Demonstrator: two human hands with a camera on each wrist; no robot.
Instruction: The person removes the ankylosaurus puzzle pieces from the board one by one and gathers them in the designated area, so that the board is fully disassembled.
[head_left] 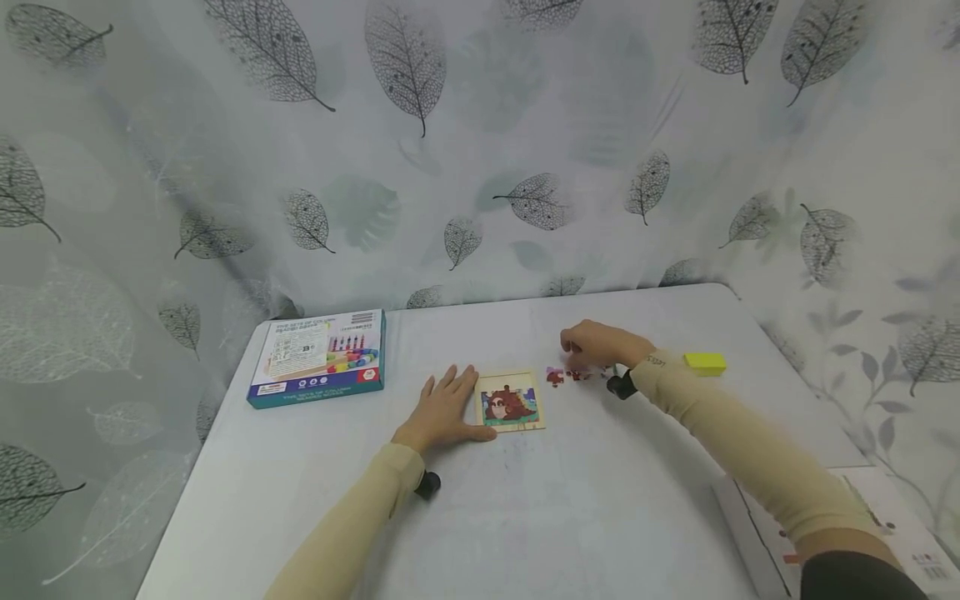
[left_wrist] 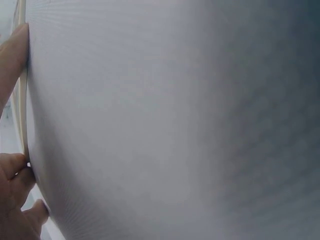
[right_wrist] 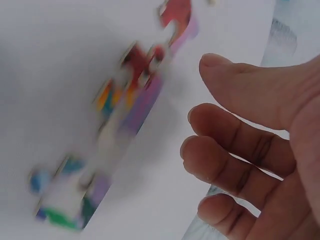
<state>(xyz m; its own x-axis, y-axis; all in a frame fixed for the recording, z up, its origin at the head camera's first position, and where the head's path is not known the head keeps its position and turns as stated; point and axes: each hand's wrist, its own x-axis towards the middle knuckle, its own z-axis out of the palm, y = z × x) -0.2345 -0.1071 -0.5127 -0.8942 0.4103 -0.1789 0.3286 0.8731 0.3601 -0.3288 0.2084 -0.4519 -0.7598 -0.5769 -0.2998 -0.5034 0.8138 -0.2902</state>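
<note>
A small wooden jigsaw board (head_left: 510, 377) lies on the table, partly filled with a red-brown and teal picture. My left hand (head_left: 446, 410) rests at its left side, fingers spread and thumb along the near edge. In the left wrist view, fingertips (left_wrist: 22, 40) touch the board's pale edge. Over a row of loose jigsaw pieces (head_left: 555, 377) to the right of the board hovers my right hand (head_left: 596, 343). The right wrist view shows its fingers loosely bent, holding nothing, beside the blurred red, purple and green pieces (right_wrist: 145, 102).
A boxed bead toy set (head_left: 318, 354) lies at the back left of the table (head_left: 480, 517). Right of the right forearm sits a yellow block (head_left: 705, 363). A white box (head_left: 847, 517) stands at the near right. A leaf-patterned curtain (head_left: 480, 167) hangs behind the table.
</note>
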